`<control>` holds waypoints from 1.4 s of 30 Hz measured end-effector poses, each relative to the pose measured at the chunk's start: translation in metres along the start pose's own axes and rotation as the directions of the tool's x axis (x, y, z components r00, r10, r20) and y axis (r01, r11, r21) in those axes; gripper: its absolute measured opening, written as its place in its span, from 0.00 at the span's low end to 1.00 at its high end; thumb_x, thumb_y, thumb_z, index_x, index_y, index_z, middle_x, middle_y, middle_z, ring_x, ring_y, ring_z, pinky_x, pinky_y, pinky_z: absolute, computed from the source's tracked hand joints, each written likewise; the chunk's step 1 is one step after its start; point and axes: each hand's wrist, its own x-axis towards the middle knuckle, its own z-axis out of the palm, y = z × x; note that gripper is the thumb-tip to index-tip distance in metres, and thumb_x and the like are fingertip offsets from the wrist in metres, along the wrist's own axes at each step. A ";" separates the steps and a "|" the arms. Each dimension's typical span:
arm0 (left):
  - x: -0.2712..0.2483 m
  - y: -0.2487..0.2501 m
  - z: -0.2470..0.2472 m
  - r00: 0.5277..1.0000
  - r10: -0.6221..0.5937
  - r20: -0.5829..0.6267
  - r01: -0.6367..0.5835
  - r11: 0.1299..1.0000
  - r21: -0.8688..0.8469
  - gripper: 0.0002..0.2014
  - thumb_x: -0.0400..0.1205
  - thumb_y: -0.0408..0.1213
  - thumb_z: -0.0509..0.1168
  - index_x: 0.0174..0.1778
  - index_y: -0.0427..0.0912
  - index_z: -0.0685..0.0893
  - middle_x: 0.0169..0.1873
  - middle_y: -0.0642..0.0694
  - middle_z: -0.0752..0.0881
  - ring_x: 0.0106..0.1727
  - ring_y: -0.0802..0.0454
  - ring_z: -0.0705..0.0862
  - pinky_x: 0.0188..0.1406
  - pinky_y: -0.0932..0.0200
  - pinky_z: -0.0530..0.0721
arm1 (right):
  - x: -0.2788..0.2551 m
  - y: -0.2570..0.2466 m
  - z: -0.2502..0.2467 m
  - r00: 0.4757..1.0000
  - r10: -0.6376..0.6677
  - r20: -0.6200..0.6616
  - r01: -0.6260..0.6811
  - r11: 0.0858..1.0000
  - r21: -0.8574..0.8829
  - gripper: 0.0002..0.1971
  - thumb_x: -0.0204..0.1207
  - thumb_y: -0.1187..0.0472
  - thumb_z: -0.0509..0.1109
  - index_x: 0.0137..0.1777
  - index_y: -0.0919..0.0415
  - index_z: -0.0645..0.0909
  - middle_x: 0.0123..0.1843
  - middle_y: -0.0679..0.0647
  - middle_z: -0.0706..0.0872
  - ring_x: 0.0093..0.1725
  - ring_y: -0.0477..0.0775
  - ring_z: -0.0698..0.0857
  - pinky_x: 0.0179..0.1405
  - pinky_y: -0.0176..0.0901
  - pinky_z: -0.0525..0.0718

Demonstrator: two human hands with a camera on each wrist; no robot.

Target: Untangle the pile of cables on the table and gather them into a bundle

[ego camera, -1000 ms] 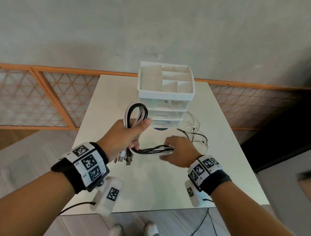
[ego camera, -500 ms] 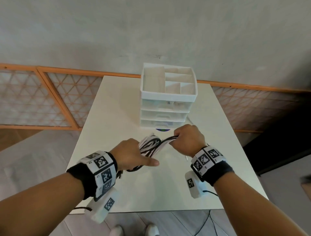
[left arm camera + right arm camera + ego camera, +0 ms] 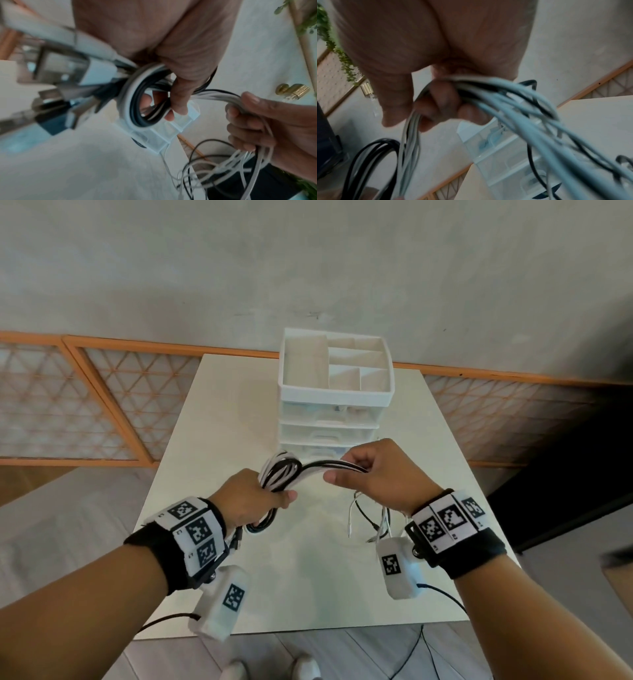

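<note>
Just in front of the drawer unit (image 3: 334, 405), the cables (image 3: 318, 469) run side to side above the table (image 3: 308, 577). The left hand (image 3: 251, 499) grips the coiled end; the right hand (image 3: 380, 474) pinches the straight run, loose tails hanging below it.
</note>
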 end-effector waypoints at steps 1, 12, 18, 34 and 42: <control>0.001 0.000 -0.003 1.000 0.020 -0.017 -0.021 0.999 -0.040 0.18 0.76 0.49 0.76 0.42 0.34 0.91 0.27 0.46 0.82 0.29 0.51 0.76 0.30 0.59 0.70 | -0.002 0.003 -0.004 1.000 0.000 0.016 0.000 1.000 0.024 0.16 0.74 0.48 0.80 0.35 0.60 0.86 0.23 0.45 0.78 0.24 0.45 0.74 0.29 0.37 0.73; -0.015 0.023 0.009 0.994 0.081 0.069 -0.043 0.899 -0.436 0.34 0.67 0.71 0.65 0.38 0.37 0.82 0.32 0.42 0.83 0.32 0.47 0.86 0.32 0.53 0.87 | -0.008 0.001 0.050 0.912 -0.121 -0.391 0.242 0.929 0.278 0.07 0.82 0.57 0.73 0.46 0.59 0.91 0.28 0.46 0.82 0.26 0.47 0.77 0.30 0.41 0.77; -0.024 0.037 0.019 0.984 0.138 0.109 -0.076 0.891 -0.448 0.38 0.61 0.74 0.68 0.39 0.37 0.90 0.33 0.36 0.91 0.36 0.45 0.89 0.39 0.52 0.86 | -0.012 0.001 0.101 0.857 -0.426 -0.291 0.423 0.903 -0.074 0.15 0.80 0.64 0.58 0.57 0.68 0.84 0.50 0.61 0.83 0.41 0.59 0.83 0.36 0.55 0.85; -0.017 0.049 -0.005 0.950 0.272 -0.156 -0.307 0.712 -0.632 0.20 0.84 0.50 0.65 0.38 0.34 0.82 0.29 0.42 0.81 0.35 0.41 0.87 0.43 0.44 0.86 | 0.000 0.057 0.085 0.971 -0.176 -0.163 0.157 0.980 -0.125 0.18 0.78 0.43 0.73 0.32 0.52 0.79 0.25 0.44 0.78 0.27 0.46 0.77 0.31 0.44 0.77; -0.018 0.064 -0.042 0.916 0.300 -0.266 -0.399 0.613 -0.682 0.18 0.84 0.51 0.65 0.34 0.42 0.81 0.28 0.44 0.79 0.34 0.42 0.84 0.42 0.48 0.84 | 0.013 0.079 0.032 0.899 -0.186 -0.397 0.044 0.939 -0.341 0.12 0.74 0.43 0.77 0.50 0.48 0.92 0.36 0.41 0.75 0.37 0.51 0.81 0.42 0.43 0.76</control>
